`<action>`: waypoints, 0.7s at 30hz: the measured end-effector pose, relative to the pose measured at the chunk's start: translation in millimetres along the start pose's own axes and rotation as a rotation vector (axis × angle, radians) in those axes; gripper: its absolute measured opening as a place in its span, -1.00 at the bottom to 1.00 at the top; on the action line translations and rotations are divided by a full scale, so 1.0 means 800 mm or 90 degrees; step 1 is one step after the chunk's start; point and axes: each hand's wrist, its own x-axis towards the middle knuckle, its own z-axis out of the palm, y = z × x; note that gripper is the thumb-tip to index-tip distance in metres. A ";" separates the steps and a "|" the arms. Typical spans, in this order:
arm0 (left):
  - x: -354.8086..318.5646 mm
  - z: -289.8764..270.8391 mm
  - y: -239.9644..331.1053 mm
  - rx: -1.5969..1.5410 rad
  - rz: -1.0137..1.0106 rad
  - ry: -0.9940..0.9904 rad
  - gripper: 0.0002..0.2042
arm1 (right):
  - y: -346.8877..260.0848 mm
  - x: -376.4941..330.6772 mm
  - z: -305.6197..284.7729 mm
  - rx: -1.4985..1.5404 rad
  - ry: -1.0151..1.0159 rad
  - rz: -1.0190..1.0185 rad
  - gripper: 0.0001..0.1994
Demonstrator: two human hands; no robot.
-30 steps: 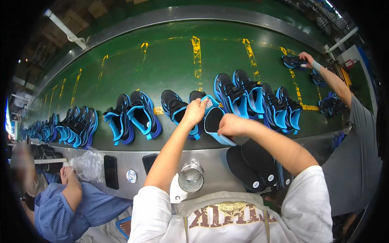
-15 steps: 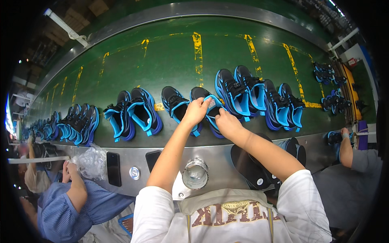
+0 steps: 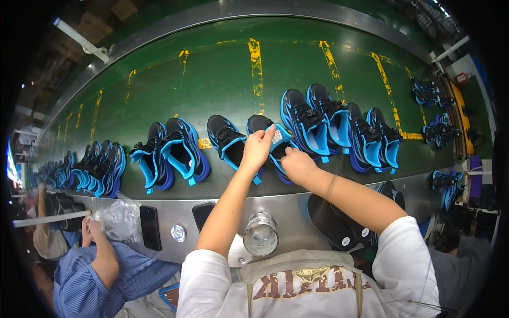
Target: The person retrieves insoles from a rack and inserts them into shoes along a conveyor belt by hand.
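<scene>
Blue-trimmed black shoe (image 3: 265, 139) sits at 12 o'clock on the green conveyor belt (image 3: 222, 79), left hand (image 3: 258, 148) and right hand (image 3: 297, 164) both pinching its collar, seemingly mid-insole fitting, so next comes pressing it flat beside its mate (image 3: 228, 140).

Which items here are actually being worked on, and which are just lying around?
In hand:
left hand
right hand
black-and-blue shoe
its mate

Lying about:
clear bottle
two dark phones
plastic bag
stacked black insoles
</scene>
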 end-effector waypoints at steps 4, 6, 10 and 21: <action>-0.001 0.007 -0.001 0.040 0.060 0.021 -0.52 | 0.015 0.013 0.017 0.001 0.024 -0.007 -0.85; -0.005 0.009 -0.004 0.036 0.072 0.026 -0.54 | 0.017 0.011 0.004 0.021 -0.015 -0.028 -0.86; -0.005 0.008 -0.011 0.059 0.111 0.027 -0.59 | 0.013 0.015 0.000 0.028 -0.049 -0.018 -0.84; -0.012 0.006 0.001 0.036 0.103 -0.001 -0.61 | 0.003 0.043 -0.026 -0.191 -0.487 -0.088 -0.70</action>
